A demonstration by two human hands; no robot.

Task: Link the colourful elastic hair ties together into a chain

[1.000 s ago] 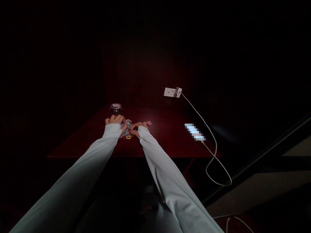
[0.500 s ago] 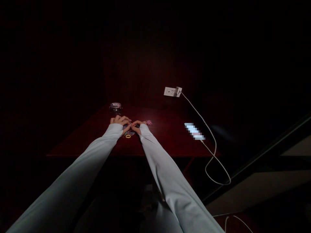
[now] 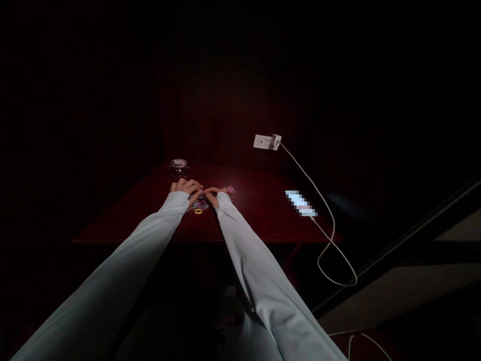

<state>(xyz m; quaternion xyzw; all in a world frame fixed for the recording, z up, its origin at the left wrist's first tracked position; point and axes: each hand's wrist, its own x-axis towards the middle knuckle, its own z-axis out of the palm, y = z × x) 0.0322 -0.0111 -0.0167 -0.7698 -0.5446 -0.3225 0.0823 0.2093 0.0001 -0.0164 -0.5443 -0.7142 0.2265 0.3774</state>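
Note:
Both hands are over a small pile of thin, loop-like coloured bands (image 3: pixel 202 205), probably hair elastics, on the dark red table. My left hand (image 3: pixel 185 187) has its thumb and forefinger drawn together above the pile. Facing it, my right hand (image 3: pixel 214 193) pinches with thumb and forefinger, its tips close to the left ones. Anything between the fingertips is too small to make out. A yellow ring-shaped band (image 3: pixel 198 211) lies at the near edge of the pile. Just beyond my right hand sits a pink tangle of similar bands (image 3: pixel 230 190).
A clear round jar (image 3: pixel 179 166) stands at the table's (image 3: pixel 259 225) back left. To the right lies a lit phone (image 3: pixel 301 203), its white cable (image 3: pixel 333 220) looping past the table edge to a charger in the wall socket (image 3: pixel 262 142). The surroundings are very dark.
My fingertips have shifted slightly, with the right ones moving a little apart from the left. More of the coloured pile shows beneath them. The arms stay in place.

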